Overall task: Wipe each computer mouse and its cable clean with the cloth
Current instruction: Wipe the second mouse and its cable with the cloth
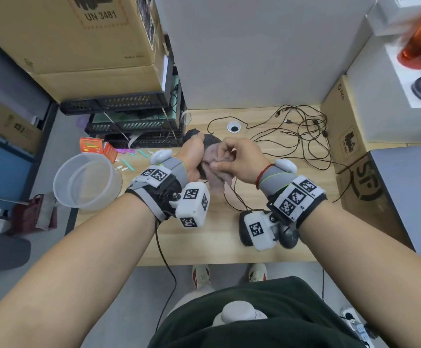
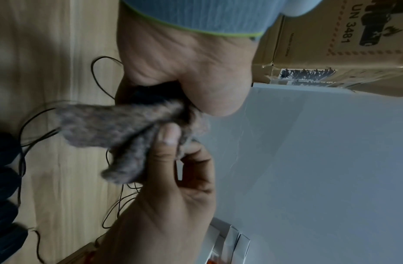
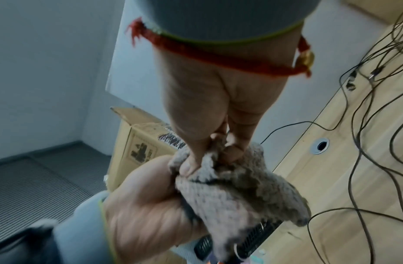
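My left hand point(image 1: 193, 156) grips a dark computer mouse point(image 1: 210, 143) held above the wooden desk point(image 1: 217, 242). A grey fuzzy cloth point(image 1: 215, 169) is pinched in my right hand point(image 1: 239, 159) and pressed against the mouse. In the left wrist view the cloth point(image 2: 119, 132) hangs from the right hand's thumb and fingers point(image 2: 171, 135), and the mouse point(image 2: 151, 94) shows as a dark patch under my left palm. The right wrist view has the cloth point(image 3: 232, 189) bunched over the mouse, which is almost hidden. Its black cable point(image 1: 232, 199) trails down onto the desk.
Other dark mice point(image 1: 287, 237) lie at the desk's front right, partly behind my wrist camera. Tangled black cables point(image 1: 304, 136) spread across the back right. A clear plastic tub point(image 1: 87, 182) overhangs the left edge. Black crates point(image 1: 134, 126) and cardboard boxes point(image 1: 347, 136) border the desk.
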Available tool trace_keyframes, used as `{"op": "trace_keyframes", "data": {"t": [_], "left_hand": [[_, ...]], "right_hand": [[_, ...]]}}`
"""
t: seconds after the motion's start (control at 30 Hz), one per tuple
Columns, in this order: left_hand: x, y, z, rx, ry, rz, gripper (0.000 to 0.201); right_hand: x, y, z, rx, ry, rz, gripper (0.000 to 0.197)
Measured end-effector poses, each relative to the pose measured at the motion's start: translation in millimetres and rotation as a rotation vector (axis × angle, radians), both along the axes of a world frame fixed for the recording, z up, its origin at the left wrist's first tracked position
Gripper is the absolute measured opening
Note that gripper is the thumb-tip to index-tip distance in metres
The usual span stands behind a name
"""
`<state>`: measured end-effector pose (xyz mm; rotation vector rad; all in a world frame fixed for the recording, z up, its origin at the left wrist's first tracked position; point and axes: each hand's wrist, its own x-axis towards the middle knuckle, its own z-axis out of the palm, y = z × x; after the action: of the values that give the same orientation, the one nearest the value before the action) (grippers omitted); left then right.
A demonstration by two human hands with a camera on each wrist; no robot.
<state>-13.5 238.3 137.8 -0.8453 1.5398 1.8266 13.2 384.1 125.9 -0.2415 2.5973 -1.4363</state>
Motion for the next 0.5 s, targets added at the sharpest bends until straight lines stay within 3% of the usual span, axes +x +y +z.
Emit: {"op": "trace_keyframes", "data": {"t": [0.13, 0.27, 0.37, 0.5], "left_hand": [[2, 7, 3, 0.038, 0.028, -0.006, 0.051], [-3, 5, -1, 0.033, 0.032, -0.007, 0.062], [-8, 2, -2, 0.037, 0.033, 0.007, 0.053], [-10, 3, 5, 0.076, 0.075, -0.031, 0.053]], "right_hand": [[-17, 9, -7, -0.048, 0.037, -0.253, 0.030], [-6, -1, 8, 0.024, -0.021, 0.010, 0.031], [-4, -3, 13, 0.147, 0.037, 0.126, 0.034], [-20, 8, 7, -0.052, 0.005, -0.094, 0.029]]}}
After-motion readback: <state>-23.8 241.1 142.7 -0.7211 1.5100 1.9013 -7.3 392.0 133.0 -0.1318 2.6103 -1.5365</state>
